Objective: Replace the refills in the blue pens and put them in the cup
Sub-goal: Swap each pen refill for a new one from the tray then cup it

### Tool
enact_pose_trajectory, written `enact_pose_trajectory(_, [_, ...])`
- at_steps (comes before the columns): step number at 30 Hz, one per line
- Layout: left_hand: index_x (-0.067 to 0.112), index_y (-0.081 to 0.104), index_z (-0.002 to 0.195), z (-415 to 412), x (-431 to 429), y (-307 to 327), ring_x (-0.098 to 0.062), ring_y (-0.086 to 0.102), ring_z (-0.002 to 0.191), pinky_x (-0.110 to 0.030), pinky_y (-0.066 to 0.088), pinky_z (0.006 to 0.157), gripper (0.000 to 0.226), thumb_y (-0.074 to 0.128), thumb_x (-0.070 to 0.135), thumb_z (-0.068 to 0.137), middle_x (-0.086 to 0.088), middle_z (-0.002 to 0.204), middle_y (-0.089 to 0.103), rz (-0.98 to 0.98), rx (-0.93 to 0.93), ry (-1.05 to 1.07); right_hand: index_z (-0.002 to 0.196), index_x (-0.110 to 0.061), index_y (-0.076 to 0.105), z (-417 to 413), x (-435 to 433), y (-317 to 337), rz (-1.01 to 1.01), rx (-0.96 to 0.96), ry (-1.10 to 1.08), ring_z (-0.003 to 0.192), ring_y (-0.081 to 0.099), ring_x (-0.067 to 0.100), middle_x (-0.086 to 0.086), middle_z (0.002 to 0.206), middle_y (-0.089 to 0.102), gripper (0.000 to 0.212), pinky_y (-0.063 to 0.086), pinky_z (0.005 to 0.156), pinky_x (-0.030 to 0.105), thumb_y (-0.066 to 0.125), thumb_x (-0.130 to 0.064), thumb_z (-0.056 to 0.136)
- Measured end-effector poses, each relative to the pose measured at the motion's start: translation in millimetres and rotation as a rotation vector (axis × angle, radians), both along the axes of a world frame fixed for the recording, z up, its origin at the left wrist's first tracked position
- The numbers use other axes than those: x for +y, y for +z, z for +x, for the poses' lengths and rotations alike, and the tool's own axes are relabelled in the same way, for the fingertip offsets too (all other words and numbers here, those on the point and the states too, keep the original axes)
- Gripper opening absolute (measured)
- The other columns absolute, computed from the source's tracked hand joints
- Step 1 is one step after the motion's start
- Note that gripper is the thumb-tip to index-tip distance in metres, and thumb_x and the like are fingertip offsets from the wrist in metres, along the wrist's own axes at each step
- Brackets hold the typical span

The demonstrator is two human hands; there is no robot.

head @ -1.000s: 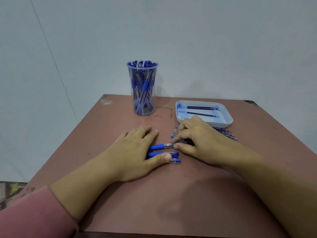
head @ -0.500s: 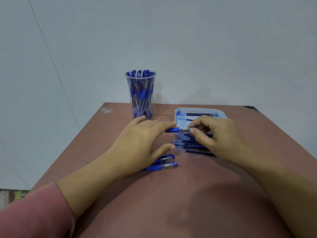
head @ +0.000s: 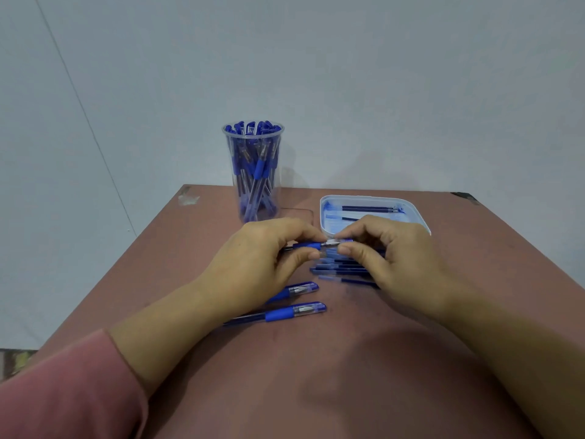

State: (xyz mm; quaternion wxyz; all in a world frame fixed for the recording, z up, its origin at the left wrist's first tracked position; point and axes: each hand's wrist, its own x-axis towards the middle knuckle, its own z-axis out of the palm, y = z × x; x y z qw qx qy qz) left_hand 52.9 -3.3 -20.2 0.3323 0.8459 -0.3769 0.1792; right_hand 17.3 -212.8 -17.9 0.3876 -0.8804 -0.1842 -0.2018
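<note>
The left hand [head: 253, 264] and right hand [head: 389, 261] each pinch one end of a blue pen [head: 308, 246], held level above the brown table [head: 316, 375]. Two more pens [head: 285, 313] lie nearer. At the far edge stands the clear cup [head: 253, 172], full of pens, left of a white tray [head: 418, 213] of refills [head: 367, 208].

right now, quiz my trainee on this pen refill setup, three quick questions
1. True or false: the left hand and right hand grip one blue pen between them.
2. The cup stands: A) left of the tray, B) inside it, C) right of it.
3. How many whole pens lie on the table by the left wrist?
Key: 1 true; 2 A; 3 two.
</note>
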Motion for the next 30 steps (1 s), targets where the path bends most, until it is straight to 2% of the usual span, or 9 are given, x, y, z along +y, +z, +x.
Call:
enact_pose_trajectory(3, [0.027,0.069,0.113,-1.2,1.5,0.8,0.013,0.056,0.08,-0.005,0.041,0.072,0.021,0.064,0.021,0.093,0.032,0.086,0.058,0.015,0.016,-0.012,0.087,-0.037,0.064,1.4,2.4,-1.9,-0.059,-0.091,-0.023,0.075,0.062,0.005,-0.014,0.078,0.067,0.016,0.046,0.065,0.015,0.065,-0.021,0.09])
enact_pose_trajectory(9, [0.029,0.069,0.112,-6.5,4.1,5.9,0.012,0.059,0.081,-0.003,0.04,0.072,0.022,0.061,0.018,0.095,0.024,0.088,0.066,0.003,0.141,-0.07,0.09,-0.03,0.064,1.7,2.9,-3.7,-0.094,-0.186,0.008,0.074,0.06,0.007,-0.013,0.084,0.064,0.009,0.044,0.064,0.013,0.061,-0.023,0.087])
enact_pose_trajectory(11, [0.03,0.069,0.113,-6.0,5.5,5.9,0.012,0.06,0.08,-0.003,0.04,0.071,0.024,0.059,0.017,0.096,0.022,0.085,0.067,0.006,0.186,-0.091,0.089,-0.026,0.066,1.2,1.4,-3.7,-0.108,-0.187,0.0,0.074,0.06,0.006,-0.011,0.078,0.064,0.008,0.043,0.064,0.012,0.06,-0.022,0.086])
enact_pose_trajectory(16, [0.032,0.067,0.121,4.5,15.5,2.2,0.005,0.063,0.089,-0.009,0.046,0.078,0.028,0.057,0.027,0.095,0.026,0.095,0.068,0.007,0.114,-0.082,0.087,-0.034,0.062,0.2,-12.3,3.3,-0.096,-0.087,-0.022,0.08,0.061,-0.007,-0.022,0.079,0.065,0.018,0.042,0.071,0.004,0.067,-0.017,0.088])
enact_pose_trajectory(19, [0.033,0.067,0.121,11.1,18.2,1.7,-0.001,0.064,0.084,-0.014,0.049,0.076,0.03,0.058,0.04,0.093,0.018,0.094,0.07,0.075,-0.003,-0.044,0.086,-0.035,0.063,0.2,-18.8,8.9,-0.126,-0.024,-0.016,0.082,0.063,-0.003,-0.016,0.083,0.069,0.018,0.045,0.074,0.008,0.071,-0.018,0.085])
enact_pose_trajectory(22, [0.032,0.066,0.122,13.7,21.7,3.9,-0.011,0.063,0.073,-0.026,0.052,0.07,0.031,0.062,0.028,0.092,0.017,0.091,0.066,0.13,-0.072,-0.008,0.082,-0.03,0.066,-2.4,-24.5,12.9,-0.183,0.041,0.008,0.078,0.064,0.005,-0.013,0.077,0.068,0.011,0.049,0.07,0.017,0.074,-0.022,0.082])
enact_pose_trajectory(24, [0.03,0.065,0.125,14.6,23.2,4.9,-0.005,0.062,0.077,-0.021,0.051,0.073,0.036,0.064,0.017,0.092,0.02,0.094,0.065,0.165,-0.097,-0.02,0.082,-0.033,0.068,-5.8,-27.2,14.2,-0.267,0.127,0.038,0.079,0.063,0.006,-0.016,0.08,0.067,0.006,0.051,0.07,0.024,0.073,-0.035,0.079])
enact_pose_trajectory(26, [0.029,0.064,0.127,15.7,23.3,5.4,0.004,0.059,0.086,-0.009,0.045,0.076,0.038,0.065,0.016,0.092,0.021,0.102,0.067,0.193,-0.119,-0.052,0.082,-0.038,0.067,-8.3,-27.7,15.1,-0.344,0.18,0.072,0.083,0.062,0.004,-0.019,0.084,0.066,0.011,0.051,0.071,0.025,0.069,-0.046,0.074])
enact_pose_trajectory(30, [0.028,0.065,0.126,15.7,22.2,6.1,0.009,0.06,0.094,-0.009,0.047,0.08,0.036,0.066,0.025,0.09,0.027,0.109,0.064,0.17,-0.124,-0.099,0.082,-0.037,0.067,-10.3,-21.4,16.6,-0.415,0.264,0.146,0.083,0.06,0.0,-0.017,0.081,0.065,0.01,0.048,0.073,0.018,0.074,-0.033,0.077])
